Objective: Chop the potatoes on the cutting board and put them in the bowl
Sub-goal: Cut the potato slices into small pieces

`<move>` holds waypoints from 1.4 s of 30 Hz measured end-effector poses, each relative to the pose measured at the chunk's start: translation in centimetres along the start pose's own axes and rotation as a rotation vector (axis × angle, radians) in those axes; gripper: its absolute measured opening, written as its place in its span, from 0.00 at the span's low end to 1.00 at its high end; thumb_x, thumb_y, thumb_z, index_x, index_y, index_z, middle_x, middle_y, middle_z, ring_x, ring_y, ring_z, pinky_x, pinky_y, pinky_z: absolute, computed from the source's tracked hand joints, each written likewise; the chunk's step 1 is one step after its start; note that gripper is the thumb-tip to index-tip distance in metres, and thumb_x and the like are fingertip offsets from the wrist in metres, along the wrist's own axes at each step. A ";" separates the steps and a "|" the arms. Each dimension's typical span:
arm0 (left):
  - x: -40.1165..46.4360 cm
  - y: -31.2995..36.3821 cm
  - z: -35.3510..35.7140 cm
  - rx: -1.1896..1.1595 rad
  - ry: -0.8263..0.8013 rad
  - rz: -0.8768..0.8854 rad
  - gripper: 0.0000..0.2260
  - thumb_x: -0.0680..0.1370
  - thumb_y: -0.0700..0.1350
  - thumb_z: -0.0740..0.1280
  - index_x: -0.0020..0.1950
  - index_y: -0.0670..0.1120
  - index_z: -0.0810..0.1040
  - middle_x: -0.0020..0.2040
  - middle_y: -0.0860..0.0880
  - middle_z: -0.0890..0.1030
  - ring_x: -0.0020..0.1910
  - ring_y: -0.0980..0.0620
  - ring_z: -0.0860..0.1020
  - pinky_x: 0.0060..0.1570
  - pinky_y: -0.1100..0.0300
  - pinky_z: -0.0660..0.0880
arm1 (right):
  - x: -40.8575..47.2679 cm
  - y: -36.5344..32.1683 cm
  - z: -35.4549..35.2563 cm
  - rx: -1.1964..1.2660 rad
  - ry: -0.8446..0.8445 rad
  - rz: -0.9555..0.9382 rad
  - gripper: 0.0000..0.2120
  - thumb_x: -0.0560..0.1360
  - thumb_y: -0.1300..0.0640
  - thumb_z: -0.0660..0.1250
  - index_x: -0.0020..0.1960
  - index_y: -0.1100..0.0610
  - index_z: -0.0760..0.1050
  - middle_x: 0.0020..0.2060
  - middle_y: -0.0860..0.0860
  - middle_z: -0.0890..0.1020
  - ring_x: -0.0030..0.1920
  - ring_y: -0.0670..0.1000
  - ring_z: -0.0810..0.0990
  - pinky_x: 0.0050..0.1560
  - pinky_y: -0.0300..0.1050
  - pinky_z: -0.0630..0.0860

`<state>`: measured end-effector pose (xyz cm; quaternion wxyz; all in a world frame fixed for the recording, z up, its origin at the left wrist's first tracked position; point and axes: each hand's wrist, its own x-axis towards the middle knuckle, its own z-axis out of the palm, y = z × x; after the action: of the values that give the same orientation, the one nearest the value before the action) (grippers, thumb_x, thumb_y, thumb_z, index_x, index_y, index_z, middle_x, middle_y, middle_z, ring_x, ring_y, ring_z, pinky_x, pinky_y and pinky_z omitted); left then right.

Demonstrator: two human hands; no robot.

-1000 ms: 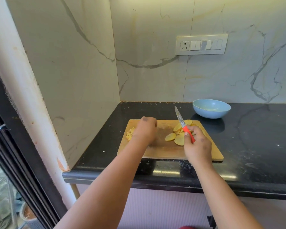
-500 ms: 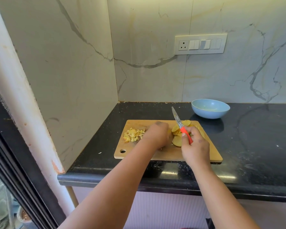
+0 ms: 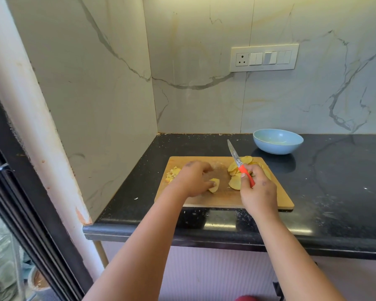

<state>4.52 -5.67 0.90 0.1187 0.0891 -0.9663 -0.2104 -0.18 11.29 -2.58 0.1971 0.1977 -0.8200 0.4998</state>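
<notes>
A wooden cutting board [image 3: 269,198] lies on the black counter. My left hand [image 3: 193,179] pinches a few stacked potato slices [image 3: 214,185] at the board's middle. A small heap of chopped potato pieces [image 3: 172,173] lies at the board's left end, partly behind that hand. My right hand [image 3: 258,192] grips a knife by its red handle [image 3: 245,174], with the blade [image 3: 233,154] pointing up and away. A pile of round potato slices [image 3: 237,172] lies under and beside the knife. The light blue bowl [image 3: 277,144] stands behind the board at the right and looks empty.
The black counter [image 3: 334,181] runs to the right, speckled with crumbs. Marble walls close the corner at the left and back, with a switch panel [image 3: 264,58] above. The counter's front edge [image 3: 204,235] is just below the board. A black frame stands at the far left.
My left hand left the chopped heap, went right to the slice pile and pulled a few slices back to the board's middle. The knife hand stayed nearly in place.
</notes>
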 end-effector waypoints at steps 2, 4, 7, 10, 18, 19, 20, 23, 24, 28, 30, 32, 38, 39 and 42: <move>0.2 0.0 0.9 0.037 -0.056 0.005 0.20 0.76 0.52 0.71 0.65 0.45 0.76 0.58 0.48 0.79 0.57 0.48 0.76 0.56 0.57 0.73 | -0.2 -0.2 -0.1 -0.005 -0.014 0.000 0.11 0.80 0.59 0.61 0.62 0.56 0.76 0.41 0.50 0.77 0.33 0.41 0.72 0.31 0.26 0.68; 0.3 0.1 1.8 0.056 -0.038 -0.002 0.20 0.77 0.52 0.70 0.65 0.45 0.76 0.58 0.47 0.79 0.57 0.47 0.76 0.56 0.56 0.73 | -0.5 -0.3 -0.2 -0.019 -0.022 -0.009 0.12 0.80 0.59 0.61 0.62 0.55 0.75 0.39 0.48 0.76 0.32 0.42 0.72 0.28 0.30 0.68; 0.6 0.3 2.3 0.003 0.002 -0.047 0.19 0.77 0.50 0.70 0.66 0.45 0.76 0.62 0.47 0.79 0.59 0.48 0.76 0.57 0.58 0.71 | -1.1 -0.5 -0.5 -0.037 -0.007 -0.043 0.12 0.80 0.59 0.62 0.62 0.55 0.76 0.38 0.48 0.76 0.31 0.42 0.71 0.31 0.29 0.69; 1.0 0.3 2.2 -0.147 0.003 -0.157 0.18 0.75 0.45 0.73 0.63 0.46 0.76 0.60 0.48 0.79 0.58 0.48 0.76 0.56 0.57 0.74 | -1.8 -0.9 -0.7 -0.061 0.004 -0.066 0.12 0.80 0.60 0.62 0.62 0.56 0.76 0.34 0.46 0.74 0.29 0.41 0.69 0.32 0.26 0.68; 1.3 -0.4 2.1 -0.125 0.144 -0.241 0.15 0.78 0.45 0.69 0.64 0.45 0.73 0.59 0.46 0.76 0.58 0.47 0.75 0.51 0.59 0.72 | -4.1 -2.3 -0.9 -0.222 -0.133 -0.157 0.12 0.79 0.59 0.63 0.61 0.52 0.76 0.32 0.48 0.76 0.28 0.43 0.73 0.25 0.33 0.66; 1.1 -0.5 2.1 -0.099 0.169 -0.217 0.14 0.79 0.45 0.67 0.63 0.44 0.73 0.58 0.46 0.76 0.57 0.46 0.75 0.50 0.58 0.71 | -4.6 -2.6 -1.0 -0.228 -0.152 -0.134 0.12 0.79 0.59 0.62 0.61 0.51 0.76 0.33 0.49 0.77 0.30 0.43 0.74 0.26 0.34 0.68; 0.9 -0.6 2.1 -0.077 0.192 -0.185 0.11 0.79 0.45 0.66 0.61 0.44 0.75 0.56 0.46 0.77 0.56 0.46 0.76 0.49 0.59 0.71 | -5.0 -3.0 -1.1 -0.229 -0.172 -0.104 0.11 0.79 0.59 0.62 0.60 0.51 0.76 0.34 0.49 0.77 0.31 0.44 0.74 0.28 0.36 0.71; -0.1 -0.9 2.2 -0.050 0.198 -0.097 0.09 0.78 0.42 0.64 0.57 0.44 0.79 0.51 0.47 0.81 0.52 0.47 0.78 0.46 0.60 0.70 | -5.5 -4.3 -1.2 -0.291 -0.256 -0.015 0.09 0.80 0.58 0.60 0.58 0.51 0.74 0.38 0.48 0.77 0.34 0.43 0.73 0.30 0.37 0.71; -0.5 -1.1 2.3 -0.052 0.177 -0.081 0.11 0.78 0.43 0.64 0.59 0.45 0.79 0.52 0.48 0.81 0.53 0.48 0.78 0.48 0.60 0.71 | -5.5 -4.7 -1.2 -0.319 -0.283 0.007 0.09 0.80 0.58 0.60 0.58 0.51 0.73 0.39 0.49 0.77 0.35 0.44 0.74 0.31 0.37 0.72; -0.9 -1.9 2.8 -0.038 0.160 -0.072 0.12 0.78 0.49 0.66 0.60 0.49 0.82 0.55 0.49 0.83 0.60 0.48 0.75 0.62 0.58 0.68 | -5.1 -6.4 -0.8 -0.384 -0.381 0.097 0.11 0.79 0.61 0.61 0.59 0.51 0.72 0.41 0.49 0.76 0.40 0.48 0.76 0.36 0.40 0.73; -0.8 -2.3 3.1 -0.035 0.180 -0.076 0.12 0.78 0.53 0.66 0.59 0.51 0.82 0.55 0.52 0.83 0.63 0.48 0.73 0.64 0.56 0.65 | -4.9 -7.1 -0.6 -0.421 -0.416 0.138 0.12 0.78 0.63 0.61 0.59 0.51 0.71 0.40 0.49 0.75 0.40 0.49 0.75 0.35 0.42 0.72; -0.8 -2.4 3.3 -0.046 0.190 -0.083 0.12 0.79 0.53 0.66 0.59 0.51 0.82 0.55 0.52 0.82 0.63 0.48 0.72 0.64 0.55 0.64 | -4.6 -8.0 -0.6 -0.483 -0.446 0.157 0.13 0.77 0.64 0.61 0.59 0.52 0.70 0.38 0.49 0.73 0.37 0.48 0.73 0.34 0.41 0.70; -1.0 -2.3 3.5 -0.053 0.199 -0.083 0.11 0.80 0.46 0.62 0.54 0.48 0.84 0.51 0.50 0.83 0.59 0.45 0.73 0.65 0.53 0.65 | -2.9 -11.8 0.2 -0.719 -0.652 0.148 0.16 0.75 0.66 0.65 0.63 0.59 0.72 0.45 0.54 0.76 0.43 0.53 0.74 0.43 0.45 0.74; -1.1 -2.2 3.4 -0.058 0.197 -0.097 0.11 0.80 0.47 0.62 0.55 0.49 0.84 0.52 0.50 0.83 0.60 0.45 0.71 0.63 0.52 0.67 | -2.4 -12.4 0.0 -0.748 -0.671 0.139 0.17 0.75 0.66 0.66 0.63 0.59 0.73 0.44 0.55 0.75 0.43 0.53 0.75 0.44 0.45 0.74; -1.2 -2.1 3.0 -0.039 0.187 -0.132 0.12 0.81 0.48 0.62 0.60 0.50 0.82 0.59 0.50 0.81 0.66 0.44 0.66 0.63 0.52 0.67 | -1.2 -13.5 -2.4 -0.833 -0.714 0.092 0.16 0.74 0.68 0.65 0.62 0.62 0.73 0.44 0.55 0.76 0.43 0.54 0.76 0.44 0.45 0.76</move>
<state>5.15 -6.09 -2.93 0.1957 0.1693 -0.9388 -0.2274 8.20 7.89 7.82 -0.0538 0.2241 -0.9721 0.0428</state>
